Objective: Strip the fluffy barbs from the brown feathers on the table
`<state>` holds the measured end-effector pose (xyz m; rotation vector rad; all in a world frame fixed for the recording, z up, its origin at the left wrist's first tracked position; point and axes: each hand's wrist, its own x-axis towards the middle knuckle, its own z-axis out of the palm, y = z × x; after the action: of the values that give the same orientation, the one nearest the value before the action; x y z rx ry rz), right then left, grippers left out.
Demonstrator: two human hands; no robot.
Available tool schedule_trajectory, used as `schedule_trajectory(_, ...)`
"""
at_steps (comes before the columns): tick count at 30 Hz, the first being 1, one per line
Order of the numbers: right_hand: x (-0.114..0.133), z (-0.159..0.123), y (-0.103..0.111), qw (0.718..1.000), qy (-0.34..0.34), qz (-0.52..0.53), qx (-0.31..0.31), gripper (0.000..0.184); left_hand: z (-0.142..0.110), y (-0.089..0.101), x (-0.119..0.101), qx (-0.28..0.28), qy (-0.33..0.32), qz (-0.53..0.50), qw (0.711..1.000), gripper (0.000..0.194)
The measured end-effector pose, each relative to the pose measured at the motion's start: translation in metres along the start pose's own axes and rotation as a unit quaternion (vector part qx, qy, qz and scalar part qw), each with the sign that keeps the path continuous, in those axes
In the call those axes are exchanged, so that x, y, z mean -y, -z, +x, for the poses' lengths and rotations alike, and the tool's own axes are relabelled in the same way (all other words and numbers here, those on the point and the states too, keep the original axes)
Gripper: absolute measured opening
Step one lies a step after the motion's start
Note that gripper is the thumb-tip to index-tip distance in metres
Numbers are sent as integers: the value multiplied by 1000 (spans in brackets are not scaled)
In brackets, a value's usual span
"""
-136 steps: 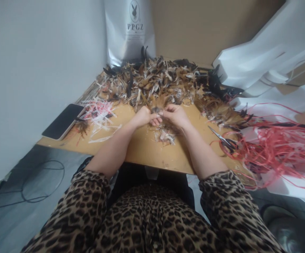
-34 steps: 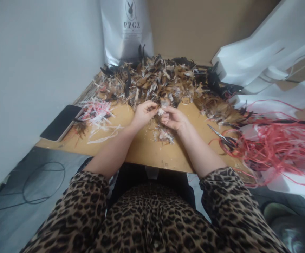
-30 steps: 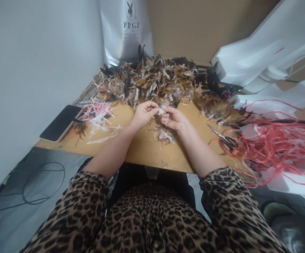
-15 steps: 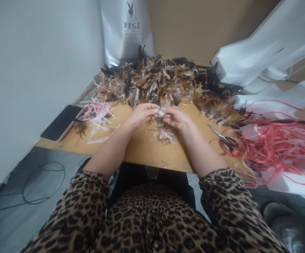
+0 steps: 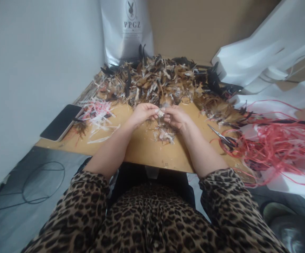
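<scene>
My left hand [image 5: 144,115] and my right hand [image 5: 175,116] meet over the wooden table [image 5: 139,149], fingertips pinched. Between them is a small feather tuft [image 5: 161,113] with pale quill ends, which both hands grip; part of it is hidden by the fingers. Just below lies a little heap of pale feather scraps [image 5: 165,135], touched by neither hand. Beyond the hands spreads a large pile of brown and black feathers [image 5: 152,77].
A phone [image 5: 61,122] lies at the table's left edge beside red and white strips [image 5: 96,110]. To the right are scissors [image 5: 222,136], a tangle of red plastic string [image 5: 281,147] and a white bag [image 5: 268,45]. A silver bag [image 5: 127,42] stands behind the pile.
The fingers have shifted very slightly around the feather tuft. Both hands stay at the same spot, and everything else on the table is unmoved.
</scene>
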<state>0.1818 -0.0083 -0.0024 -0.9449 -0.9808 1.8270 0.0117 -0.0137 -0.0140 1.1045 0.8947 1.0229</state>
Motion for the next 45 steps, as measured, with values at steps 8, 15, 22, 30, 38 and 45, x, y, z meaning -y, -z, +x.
schedule_trajectory(8,0,-1,0,999,2,-33,23,31,-3,6,-2,78,88,-80,990,13)
schedule_trajectory(15,0,-3,-2,998,-10,-41,51,31,-3,8,0,100,104,-98,985,17)
schedule_trajectory(22,-2,-3,-2,998,-8,-46,35,32,-3,3,0,57,101,-103,988,15)
schedule_trajectory(30,-3,1,1,997,13,-76,-3,32,-5,-3,-7,-15,43,-13,999,4)
schedule_trajectory(38,-6,3,1,989,50,-136,-38,36,-5,-7,-5,-33,2,83,996,11)
schedule_trajectory(45,-6,1,-1,975,75,-193,-76,35,-4,-6,-7,-52,70,22,996,13)
